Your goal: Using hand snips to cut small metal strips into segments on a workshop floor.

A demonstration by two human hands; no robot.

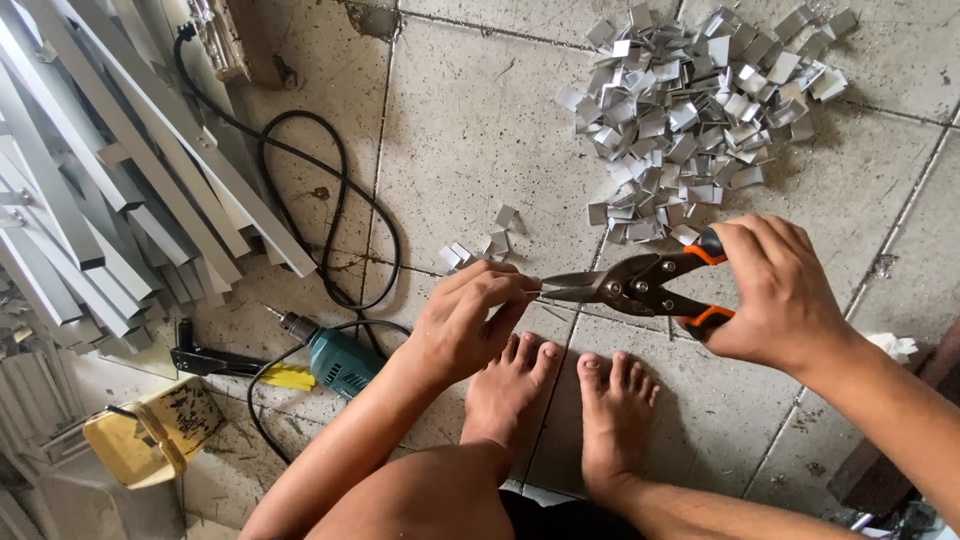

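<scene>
Head view, frame centre: left hand pinches a small grey metal strip inside orange-handled tin snips, gripped by right hand; fingertips near the blades risk a cut.

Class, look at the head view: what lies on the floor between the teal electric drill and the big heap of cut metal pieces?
In the head view, between the drill and the heap lie a few stray metal pieces on bare tile, with the left hand above.
</scene>
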